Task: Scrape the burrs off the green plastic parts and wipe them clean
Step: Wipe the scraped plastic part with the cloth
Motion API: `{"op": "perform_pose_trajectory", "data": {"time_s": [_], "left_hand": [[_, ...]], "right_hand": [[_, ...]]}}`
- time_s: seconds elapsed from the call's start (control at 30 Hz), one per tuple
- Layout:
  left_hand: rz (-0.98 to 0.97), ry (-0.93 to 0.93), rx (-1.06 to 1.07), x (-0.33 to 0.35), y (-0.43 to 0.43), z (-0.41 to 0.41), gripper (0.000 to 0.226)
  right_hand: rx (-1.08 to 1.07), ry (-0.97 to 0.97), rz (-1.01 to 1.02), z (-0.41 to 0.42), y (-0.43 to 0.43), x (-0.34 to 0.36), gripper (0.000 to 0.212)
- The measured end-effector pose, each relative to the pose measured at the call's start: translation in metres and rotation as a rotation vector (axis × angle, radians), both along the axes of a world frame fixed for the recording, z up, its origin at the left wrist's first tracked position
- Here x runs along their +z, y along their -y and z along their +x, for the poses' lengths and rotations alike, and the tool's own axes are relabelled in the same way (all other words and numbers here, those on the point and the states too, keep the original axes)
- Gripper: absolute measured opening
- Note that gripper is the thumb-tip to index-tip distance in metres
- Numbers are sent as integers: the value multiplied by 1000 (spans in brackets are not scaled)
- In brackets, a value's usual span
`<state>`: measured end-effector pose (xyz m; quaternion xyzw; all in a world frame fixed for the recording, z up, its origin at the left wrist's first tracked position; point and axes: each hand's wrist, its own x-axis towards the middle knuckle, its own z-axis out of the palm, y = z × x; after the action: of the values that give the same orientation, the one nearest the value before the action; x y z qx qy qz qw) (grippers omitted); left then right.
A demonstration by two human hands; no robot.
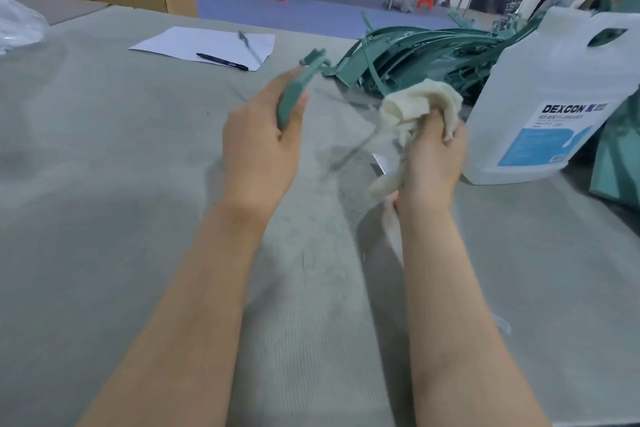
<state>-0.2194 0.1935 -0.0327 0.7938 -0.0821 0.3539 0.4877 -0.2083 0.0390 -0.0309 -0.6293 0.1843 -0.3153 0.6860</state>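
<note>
Green plastic part (294, 94) held up in the left hand (258, 146), clear of the surface (121, 201), just short of the pile of green parts (415, 59) lying further back to the right

I judge the part light and fairly stiff: thin moulded plastic, long and narrow, with a clip-like end (313, 61) sticking out above the hand. Likely smooth and a little slick if wet with cleaner. Best hold looks to be the broad middle of the strip, leaving edges and the clip end free for scraping and wiping; thin projections could snap if levered

Left hand fingers curled round the part's lower half, thumb (299, 102) lying along its near face. A firm wrap

Right hand (433, 156) fingers closed around a bunched cream cloth (419, 107), most of it bulging out above the fist, a tail hanging below the wrist. A thin blurred streak runs down-left from the cloth; possibly a scraper or a loose thread, I cannot tell. A speck of orange shows under the wrist, unidentified

Cloth and part are apart, not touching. White jug (554, 97) labelled DEXCON stands just right of the right hand. Paper (207, 45) with a pen (221, 61) lies well back
</note>
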Motion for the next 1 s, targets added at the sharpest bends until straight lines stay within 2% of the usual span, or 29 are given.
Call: {"op": "perform_pose_trajectory", "data": {"time_s": [0.1, 0.17, 0.23, 0.33, 0.4, 0.47, 0.53, 0.63, 0.73, 0.8, 0.87, 0.93, 1.0], "left_hand": [[328, 2, -41, -7, 11, 0, 51], [479, -32, -104, -12, 17, 1, 56], [628, -78, -89, -16, 20, 5, 51], [878, -200, -18, -25, 17, 13, 57], [877, -309, -47, -29, 11, 15, 79], [744, -488, -116, -29, 1, 17, 111], [482, -529, -143, -25, -8, 20, 118], [-155, -552, -207, -19, -13, 22, 87], [-789, -746, -553, -14, -19, 21, 36], [-945, -779, -663, -12, -21, 18, 23], [-1004, -744, -625, -11, -17, 17, 24], [-1024, -693, -551, -11, -10, 18, 29], [-1030, -642, -519, -10, -3, 18, 31]], "right_hand": [[520, -10, 383, -6, -20, 8, 32], [701, -40, 500, -7, -27, 7, 25], [707, -81, 380, -5, -25, 2, 17], [655, -119, 247, -4, -19, -4, 19], [587, -129, 211, -1, -16, -8, 23], [452, -165, 40, 4, -9, -13, 23], [329, -185, -125, 8, 0, -16, 20], [318, -102, -204, 8, 4, -19, 20], [423, -36, -359, 8, 1, -18, 12], [413, -33, -420, 9, -1, -19, 6], [294, -65, -475, 8, -4, -20, 5], [133, -116, -515, 6, -6, -21, 22], [83, -110, -587, 3, -9, -18, 47]]}}
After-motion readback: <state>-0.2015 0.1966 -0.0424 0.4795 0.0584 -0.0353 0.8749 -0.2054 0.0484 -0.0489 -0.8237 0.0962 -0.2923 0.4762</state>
